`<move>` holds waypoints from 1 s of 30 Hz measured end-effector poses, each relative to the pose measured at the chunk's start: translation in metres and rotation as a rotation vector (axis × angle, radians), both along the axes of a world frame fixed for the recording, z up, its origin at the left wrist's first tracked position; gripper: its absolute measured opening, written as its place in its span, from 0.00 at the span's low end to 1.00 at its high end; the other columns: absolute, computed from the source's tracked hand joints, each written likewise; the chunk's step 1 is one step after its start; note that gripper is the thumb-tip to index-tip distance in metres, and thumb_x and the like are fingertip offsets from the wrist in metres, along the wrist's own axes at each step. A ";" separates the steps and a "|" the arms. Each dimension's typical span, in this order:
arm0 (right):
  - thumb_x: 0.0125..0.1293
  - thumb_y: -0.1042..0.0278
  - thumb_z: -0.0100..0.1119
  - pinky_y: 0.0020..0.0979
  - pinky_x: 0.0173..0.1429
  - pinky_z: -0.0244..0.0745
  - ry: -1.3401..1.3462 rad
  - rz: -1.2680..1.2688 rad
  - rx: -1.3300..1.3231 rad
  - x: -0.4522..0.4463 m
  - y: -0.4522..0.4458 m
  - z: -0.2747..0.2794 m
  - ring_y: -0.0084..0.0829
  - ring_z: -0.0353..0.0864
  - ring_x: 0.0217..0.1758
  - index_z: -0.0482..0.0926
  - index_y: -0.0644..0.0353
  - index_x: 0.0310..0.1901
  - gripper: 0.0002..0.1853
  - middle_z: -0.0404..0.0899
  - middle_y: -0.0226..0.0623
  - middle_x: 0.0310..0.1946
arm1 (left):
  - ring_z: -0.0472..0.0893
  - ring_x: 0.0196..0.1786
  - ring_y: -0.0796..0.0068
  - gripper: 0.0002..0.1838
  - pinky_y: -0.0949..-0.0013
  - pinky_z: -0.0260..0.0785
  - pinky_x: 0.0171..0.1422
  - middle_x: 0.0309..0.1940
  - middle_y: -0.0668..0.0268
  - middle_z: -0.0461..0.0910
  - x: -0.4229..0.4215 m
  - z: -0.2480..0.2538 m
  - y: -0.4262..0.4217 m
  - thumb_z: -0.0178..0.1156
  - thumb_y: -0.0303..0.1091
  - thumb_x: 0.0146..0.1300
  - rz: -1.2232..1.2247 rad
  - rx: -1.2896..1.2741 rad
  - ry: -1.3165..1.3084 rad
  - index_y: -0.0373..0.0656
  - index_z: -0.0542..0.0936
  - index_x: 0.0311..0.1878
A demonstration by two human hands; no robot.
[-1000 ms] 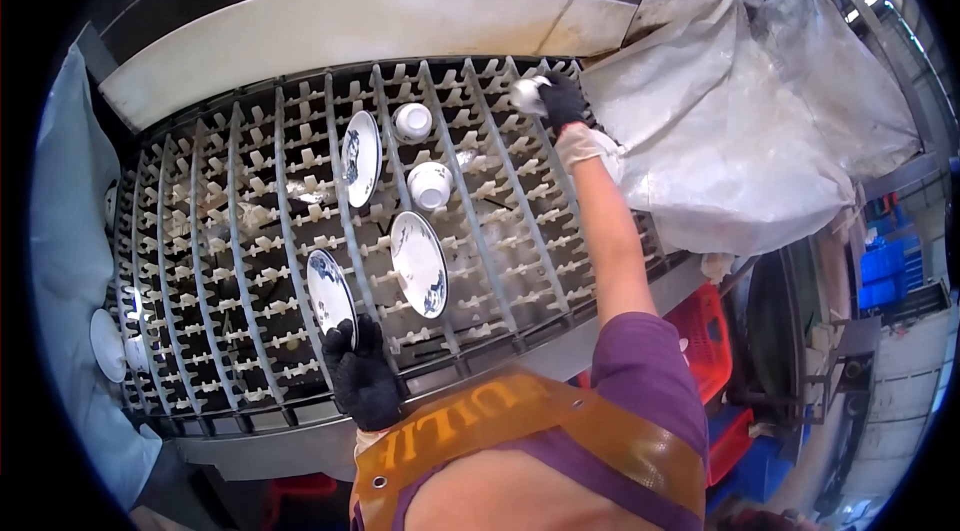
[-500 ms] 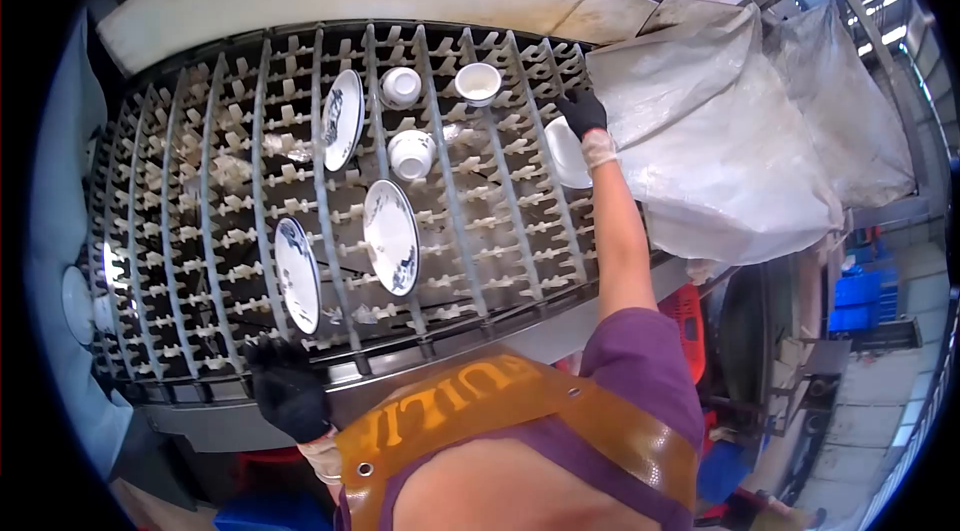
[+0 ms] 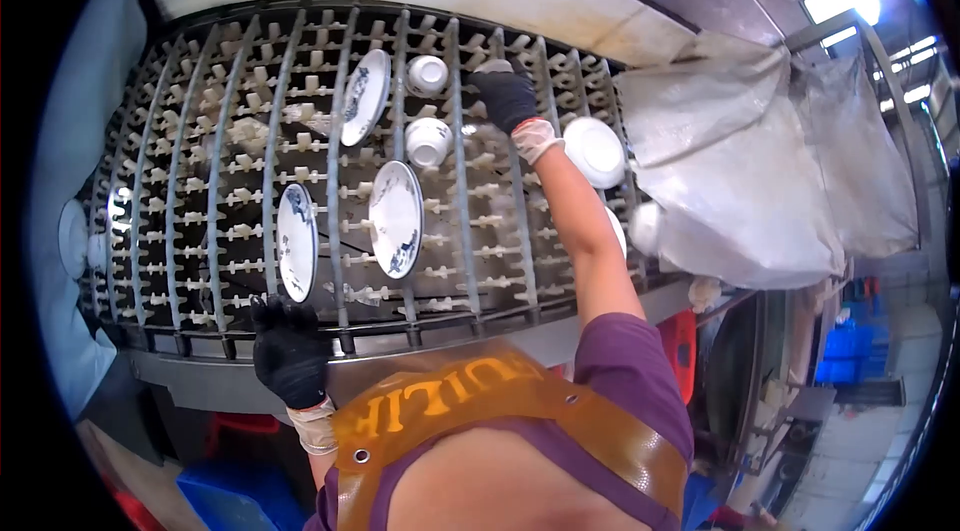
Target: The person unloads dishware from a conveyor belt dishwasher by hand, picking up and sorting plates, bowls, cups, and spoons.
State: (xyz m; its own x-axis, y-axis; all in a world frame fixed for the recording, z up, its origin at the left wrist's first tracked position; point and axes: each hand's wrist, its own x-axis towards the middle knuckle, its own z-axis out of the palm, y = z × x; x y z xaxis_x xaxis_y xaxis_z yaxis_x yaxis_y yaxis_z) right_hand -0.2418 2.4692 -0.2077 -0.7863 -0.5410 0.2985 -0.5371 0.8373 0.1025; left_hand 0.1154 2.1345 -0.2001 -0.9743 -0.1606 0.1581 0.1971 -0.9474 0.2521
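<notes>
My right hand (image 3: 508,99), in a black glove, reaches to the far part of the rack conveyor. Its fingers are closed on a small white bowl (image 3: 492,66), which they mostly hide. My left hand (image 3: 290,356), also black-gloved, is at the conveyor's front edge, fingers apart and holding nothing. Just beyond it stands a tilted blue-patterned oval plate (image 3: 297,243). Two more patterned plates lean in the rack, one in the middle (image 3: 396,221) and one farther back (image 3: 367,98). Two small bowls, one at the back (image 3: 427,76) and one nearer (image 3: 428,142), sit left of my right hand.
A round white plate (image 3: 595,153) lies beside my right forearm; another white piece (image 3: 617,231) is partly behind it. A white bowl (image 3: 646,228) is at the hanging plastic curtain (image 3: 740,171) on the right. More dishes (image 3: 73,238) are at the left end.
My right hand has moved left from beside the curtain to the small bowl. More white dishes show near the curtain. My left hand stays at the front edge, and the view has shifted.
</notes>
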 end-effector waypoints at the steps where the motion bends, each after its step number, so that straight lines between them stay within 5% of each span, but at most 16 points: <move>1: 0.57 0.68 0.59 0.41 0.60 0.68 -0.090 -0.074 -0.331 -0.010 -0.004 0.004 0.39 0.82 0.41 0.81 0.48 0.47 0.15 0.83 0.41 0.36 | 0.70 0.63 0.61 0.25 0.53 0.55 0.72 0.61 0.60 0.70 0.000 0.002 0.004 0.52 0.32 0.62 0.017 -0.006 -0.002 0.45 0.68 0.64; 3: 0.57 0.67 0.65 0.29 0.47 0.76 -0.501 -0.105 -1.155 -0.025 -0.003 0.005 0.31 0.82 0.38 0.81 0.58 0.46 0.14 0.83 0.40 0.37 | 0.70 0.63 0.62 0.25 0.55 0.55 0.72 0.62 0.60 0.69 0.001 0.002 0.008 0.51 0.34 0.63 0.065 -0.011 0.008 0.44 0.68 0.65; 4: 0.58 0.67 0.65 0.27 0.43 0.75 -0.516 -0.064 -1.247 -0.038 0.004 -0.004 0.24 0.80 0.37 0.80 0.64 0.46 0.15 0.83 0.36 0.37 | 0.70 0.63 0.64 0.25 0.56 0.56 0.72 0.62 0.61 0.69 0.000 0.001 0.012 0.50 0.35 0.65 0.078 -0.021 0.010 0.43 0.67 0.65; 6: 0.58 0.64 0.65 0.28 0.41 0.75 -0.727 -0.305 -1.301 -0.033 0.014 0.003 0.25 0.80 0.36 0.80 0.65 0.46 0.17 0.82 0.36 0.36 | 0.70 0.63 0.64 0.25 0.56 0.56 0.72 0.62 0.61 0.68 0.000 0.001 0.015 0.49 0.35 0.65 0.074 -0.011 0.002 0.43 0.67 0.65; 7: 0.56 0.60 0.65 0.28 0.39 0.76 -0.665 -0.423 -1.013 -0.055 0.041 -0.019 0.25 0.80 0.37 0.80 0.64 0.48 0.20 0.82 0.38 0.37 | 0.70 0.63 0.64 0.25 0.56 0.56 0.72 0.63 0.61 0.68 0.000 0.002 0.015 0.49 0.35 0.65 0.067 -0.015 0.001 0.43 0.66 0.65; 8: 0.55 0.57 0.64 0.30 0.43 0.76 -0.665 -0.548 -1.110 -0.042 0.049 -0.009 0.29 0.81 0.41 0.79 0.64 0.50 0.24 0.83 0.42 0.40 | 0.70 0.63 0.64 0.25 0.56 0.56 0.72 0.63 0.61 0.68 -0.001 0.004 0.016 0.49 0.35 0.65 0.071 -0.006 -0.006 0.43 0.66 0.65; 10: 0.54 0.54 0.64 0.36 0.57 0.71 -0.266 -0.496 -0.682 -0.037 0.102 -0.023 0.42 0.80 0.51 0.77 0.67 0.51 0.28 0.81 0.49 0.46 | 0.70 0.63 0.64 0.26 0.56 0.55 0.72 0.62 0.61 0.69 -0.001 0.005 0.021 0.50 0.34 0.64 0.062 -0.010 0.013 0.43 0.66 0.66; 13: 0.50 0.47 0.68 0.36 0.61 0.68 -0.312 -0.629 -0.406 0.007 0.159 -0.005 0.43 0.76 0.57 0.73 0.66 0.56 0.37 0.75 0.51 0.55 | 0.70 0.63 0.63 0.26 0.55 0.55 0.72 0.63 0.61 0.69 0.000 -0.002 0.024 0.50 0.35 0.64 0.079 -0.012 -0.010 0.45 0.65 0.66; 14: 0.44 0.44 0.71 0.39 0.60 0.69 -0.304 -0.657 -0.268 -0.005 0.206 -0.043 0.44 0.76 0.55 0.75 0.63 0.54 0.39 0.78 0.49 0.51 | 0.70 0.63 0.62 0.26 0.55 0.56 0.72 0.63 0.61 0.69 0.000 -0.003 0.026 0.50 0.35 0.64 0.068 -0.026 -0.011 0.46 0.65 0.66; 17: 0.42 0.48 0.74 0.38 0.62 0.67 -0.633 -0.388 -0.287 0.017 0.237 -0.022 0.41 0.72 0.61 0.69 0.62 0.61 0.45 0.73 0.49 0.58 | 0.70 0.63 0.62 0.27 0.55 0.55 0.72 0.63 0.61 0.68 0.003 -0.012 0.026 0.51 0.35 0.63 0.034 0.010 -0.046 0.46 0.65 0.67; 22: 0.44 0.48 0.74 0.35 0.63 0.67 -0.628 -0.342 -0.263 0.041 0.234 -0.015 0.39 0.72 0.61 0.69 0.62 0.61 0.43 0.72 0.50 0.58 | 0.70 0.63 0.62 0.27 0.55 0.54 0.73 0.63 0.61 0.69 -0.001 -0.007 0.035 0.52 0.33 0.62 0.056 0.021 0.010 0.45 0.65 0.67; 25: 0.45 0.57 0.74 0.33 0.53 0.73 -0.804 -0.306 -0.510 0.027 0.241 -0.003 0.33 0.80 0.47 0.78 0.62 0.52 0.31 0.81 0.44 0.46 | 0.70 0.63 0.61 0.27 0.54 0.55 0.72 0.62 0.60 0.69 0.002 -0.010 0.039 0.52 0.34 0.62 0.077 0.009 0.016 0.45 0.66 0.66; 26: 0.44 0.62 0.73 0.33 0.49 0.75 -0.756 -0.364 -0.570 0.024 0.242 -0.003 0.34 0.82 0.41 0.80 0.62 0.46 0.25 0.83 0.40 0.39 | 0.70 0.63 0.61 0.26 0.53 0.55 0.72 0.62 0.60 0.69 0.004 -0.012 0.040 0.52 0.34 0.63 0.070 0.016 0.001 0.45 0.66 0.66; 30: 0.44 0.67 0.70 0.36 0.51 0.76 -0.424 -0.388 -0.326 0.081 0.143 0.083 0.40 0.82 0.46 0.78 0.56 0.51 0.27 0.82 0.43 0.43 | 0.71 0.62 0.61 0.26 0.53 0.55 0.71 0.62 0.60 0.70 0.002 -0.013 0.051 0.52 0.35 0.63 0.118 -0.001 -0.013 0.45 0.66 0.65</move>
